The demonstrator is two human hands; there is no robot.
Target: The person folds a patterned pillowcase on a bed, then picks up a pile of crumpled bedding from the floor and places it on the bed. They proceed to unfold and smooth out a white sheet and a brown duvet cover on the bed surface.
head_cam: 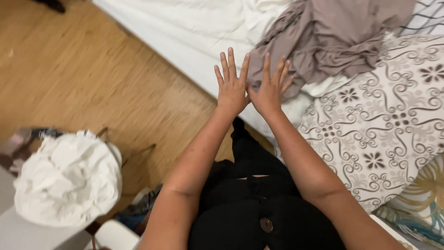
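Two hands: both are stretching forward side by side over the near edge of the bed, backs to the camera.
Left hand (231, 88): fingers are spreading fully open and straight; it is gripping nothing, and its thumb is sitting just beside the right thumb.
Right hand (269, 89): fingers are fanning wide open; it is holding nothing, and its fingertips are overlapping the edge of the taupe garment in view, though contact cannot be confirmed.
Taupe garment (333, 37): it is lying crumpled on the bed, just ahead of the right hand and extending toward the far right.
White sheet (185, 32): it is covering the bed beneath and ahead of the left hand.
Patterned bedcover (388, 120): it is lying to the right of the right forearm.
Wooden floor (92, 78): it is showing to the left of the bed.
White bundle (69, 178): it is sitting heaped at lower left, well apart from both hands.
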